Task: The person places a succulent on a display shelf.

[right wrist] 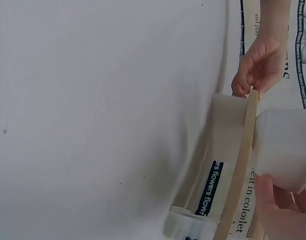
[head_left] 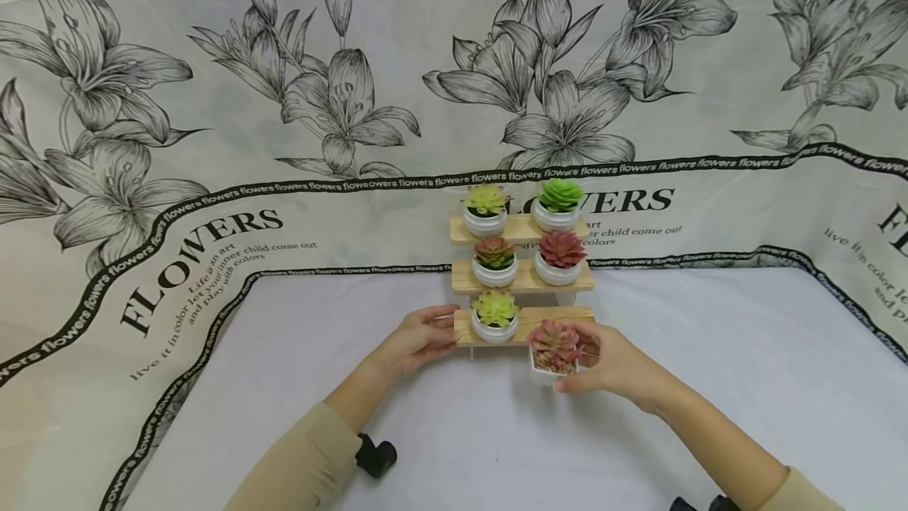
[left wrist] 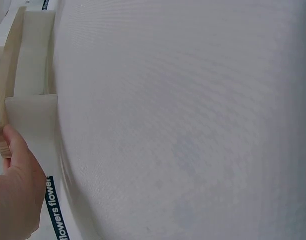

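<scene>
My right hand [head_left: 617, 361] holds a white angular pot [head_left: 545, 374] with a pink succulent [head_left: 556, 340] over pebbles, tilted just in front of the lowest shelf's right side. In the right wrist view the white pot [right wrist: 285, 147] is close to the shelf edge; whether they touch I cannot tell. My left hand [head_left: 418, 339] grips the left end of that lowest wooden shelf [head_left: 532, 322], part of a three-tier plant stand, with thumb and fingers about the board [left wrist: 8, 85]. On the same shelf's left side sits a yellow-green succulent [head_left: 494, 310] in a white round pot.
The middle shelf [head_left: 523, 282] bears a reddish-green succulent [head_left: 494, 253] and a dark red one [head_left: 562, 249]. Up top stand a yellow-green succulent [head_left: 485, 201] and a bright green one [head_left: 560, 195]. A flower-printed cloth [head_left: 383, 227] hangs behind the white table [head_left: 454, 448].
</scene>
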A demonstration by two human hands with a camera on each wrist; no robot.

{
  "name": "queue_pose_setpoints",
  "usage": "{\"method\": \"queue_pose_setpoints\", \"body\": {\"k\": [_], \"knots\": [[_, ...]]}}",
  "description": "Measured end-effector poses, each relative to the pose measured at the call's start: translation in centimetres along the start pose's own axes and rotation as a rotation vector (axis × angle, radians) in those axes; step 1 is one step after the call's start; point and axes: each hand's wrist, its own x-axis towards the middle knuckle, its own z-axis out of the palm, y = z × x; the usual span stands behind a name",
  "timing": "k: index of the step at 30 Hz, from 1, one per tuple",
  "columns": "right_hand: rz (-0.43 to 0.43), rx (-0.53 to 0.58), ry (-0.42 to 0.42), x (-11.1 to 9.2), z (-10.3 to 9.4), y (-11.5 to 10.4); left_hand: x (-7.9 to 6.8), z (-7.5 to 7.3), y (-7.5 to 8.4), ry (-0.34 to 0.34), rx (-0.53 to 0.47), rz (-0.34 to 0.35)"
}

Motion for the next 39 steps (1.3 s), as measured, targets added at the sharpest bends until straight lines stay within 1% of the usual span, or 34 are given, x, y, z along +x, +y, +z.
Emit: {"method": "queue_pose_setpoints", "body": {"k": [4, 11, 19, 25, 29, 34, 39], "knots": [[0.010, -0.002, 0.032, 0.3, -0.5, 0.0, 0.0, 0.0, 0.0, 0.008, -0.001, -0.001], [0.004, 0.044, 0.056, 0.8, -1.4, 0.3, 0.0, 0.1, 0.1, 0.006, 0.003, -0.004], [0.017, 0.034, 0.108, 1.5, -1.9, 0.6, 0.1, 0.0, 0.1, 0.013, 0.015, -0.009], [0.022, 0.048, 0.153, 2.2, -2.1, 0.8, 0.2, 0.0, 0.0, 0.011, 0.018, -0.010], [0.026, 0.048, 0.164, 2.6, -2.3, 0.9, 0.1, 0.1, -0.1, 0.008, 0.013, -0.013], [0.024, 0.040, 0.156, 3.1, -2.5, 1.1, 0.1, 0.1, 0.0, 0.019, 0.008, -0.017], [0.056, 0.055, 0.139, 3.3, -2.7, 1.1, 0.1, 0.1, 0.1, 0.026, -0.003, -0.017]]}}
